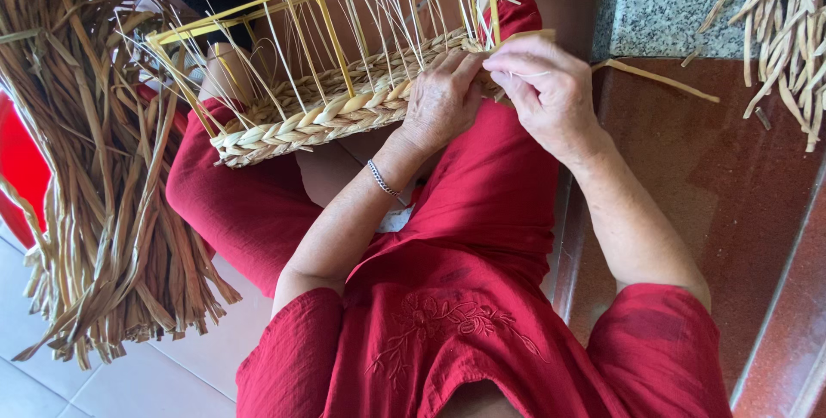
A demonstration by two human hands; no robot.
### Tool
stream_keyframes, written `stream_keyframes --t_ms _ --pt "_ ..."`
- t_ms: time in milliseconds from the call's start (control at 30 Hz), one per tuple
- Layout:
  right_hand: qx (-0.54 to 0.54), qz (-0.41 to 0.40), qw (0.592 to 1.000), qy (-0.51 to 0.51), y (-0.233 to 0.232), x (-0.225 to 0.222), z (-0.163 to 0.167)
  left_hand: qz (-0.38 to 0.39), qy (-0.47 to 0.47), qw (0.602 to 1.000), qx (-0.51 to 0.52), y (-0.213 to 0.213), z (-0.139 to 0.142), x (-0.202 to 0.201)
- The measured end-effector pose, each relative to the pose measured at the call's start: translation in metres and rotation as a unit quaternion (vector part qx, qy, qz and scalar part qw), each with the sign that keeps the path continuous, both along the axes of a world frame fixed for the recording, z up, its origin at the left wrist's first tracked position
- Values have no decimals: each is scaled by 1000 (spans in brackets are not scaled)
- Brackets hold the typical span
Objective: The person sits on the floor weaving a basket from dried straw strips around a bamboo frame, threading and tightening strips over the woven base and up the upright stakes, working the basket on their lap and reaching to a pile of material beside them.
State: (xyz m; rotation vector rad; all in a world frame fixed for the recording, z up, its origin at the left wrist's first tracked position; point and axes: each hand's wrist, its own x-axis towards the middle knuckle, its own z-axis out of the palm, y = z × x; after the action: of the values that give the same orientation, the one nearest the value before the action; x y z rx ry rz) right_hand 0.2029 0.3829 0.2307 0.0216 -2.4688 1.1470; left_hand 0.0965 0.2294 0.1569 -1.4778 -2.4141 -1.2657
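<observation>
A tiled floor (155, 384) and red step (731, 186) surround the seated person. The basket (327, 113) is rested across the lap, within reach. At the basket's right end, a strand (654, 76) is pinched by the right hand (546, 91); the left hand (443, 100) is pressed on the braid, steadying it.

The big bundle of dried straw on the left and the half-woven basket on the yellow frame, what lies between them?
In the head view, only the person's red-trousered knee and loose straw ends fill the gap between the dried straw bundle and the half-woven basket.

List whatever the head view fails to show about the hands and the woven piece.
- Left hand fingertips: curled under the braided edge.
- Right hand grip: the strand it pinches is too thin to trace.
- Yellow frame: top cut off by the picture's edge.
</observation>
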Motion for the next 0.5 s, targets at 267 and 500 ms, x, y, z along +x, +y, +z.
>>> stream_keyframes --t_ms 267,500 --pt "-52 -14 998 -25 45 -27 -30 71 -105 991 -47 11 3 2" --pt "180 -15 979 -92 54 -26 -74 20 -73 997 -4 -15 11 7"
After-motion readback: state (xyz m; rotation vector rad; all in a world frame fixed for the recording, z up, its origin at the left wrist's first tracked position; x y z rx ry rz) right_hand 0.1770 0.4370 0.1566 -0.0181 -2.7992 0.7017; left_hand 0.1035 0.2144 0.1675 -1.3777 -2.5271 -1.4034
